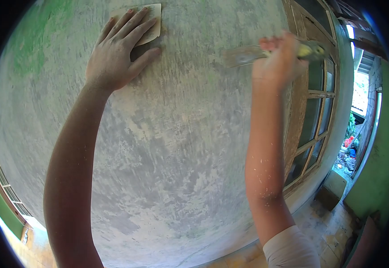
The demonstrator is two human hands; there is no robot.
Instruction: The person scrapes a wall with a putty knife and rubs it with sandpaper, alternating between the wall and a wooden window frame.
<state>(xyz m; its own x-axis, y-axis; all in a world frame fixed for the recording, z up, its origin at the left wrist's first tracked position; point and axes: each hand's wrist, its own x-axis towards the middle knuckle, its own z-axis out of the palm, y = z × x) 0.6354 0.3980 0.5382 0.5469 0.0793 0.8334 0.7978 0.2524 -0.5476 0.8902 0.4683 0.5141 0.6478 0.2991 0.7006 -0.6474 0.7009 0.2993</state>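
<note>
My left hand (116,51) lies flat against a grey, scraped wall (172,147), fingers spread, pressing a tan sheet of sandpaper (152,20) to the wall near the top. My right hand (277,58) is raised to the right of it and closed around the yellow-green handle of a scraper (248,54). The scraper's flat metal blade points left and rests against the wall. Both forearms reach up from below, and pale dust speckles the right one.
A wooden door frame with glass panes (315,129) stands just right of the wall. A window with bars (0,178) sits at the lower left. Tiled floor (328,223) and a green wall (377,178) lie at the lower right.
</note>
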